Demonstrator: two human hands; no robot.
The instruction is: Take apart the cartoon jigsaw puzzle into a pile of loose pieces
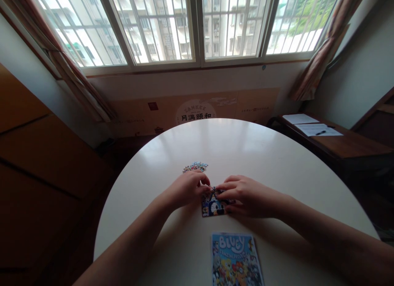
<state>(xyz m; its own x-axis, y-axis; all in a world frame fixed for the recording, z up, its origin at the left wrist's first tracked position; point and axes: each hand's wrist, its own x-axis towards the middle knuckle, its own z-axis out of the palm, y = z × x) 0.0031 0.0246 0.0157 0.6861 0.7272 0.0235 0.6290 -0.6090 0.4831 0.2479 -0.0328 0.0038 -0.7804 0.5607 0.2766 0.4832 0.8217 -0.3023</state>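
A partly assembled jigsaw puzzle (215, 207) with a dark blue cartoon dog face lies flat on the white round table. At its upper left edge is my left hand (192, 188), thumb and index finger curled together; whatever is between the fingertips is too small to make out. My right hand (246, 193) rests over the puzzle's right side with fingers stretched and slightly apart, covering part of it. Just beyond my left hand sits a small heap of loose puzzle pieces (197, 166). Nearer to me lies a Bluey picture sheet (236, 261), cut off by the frame's lower edge.
The white round table (264, 150) stands before a barred window (230, 23). To the right, a brown side table (363, 142) holds papers (318, 130) and a pen. A wooden cabinet (37, 175) is at the left. Curtains (317, 68) hang at both sides.
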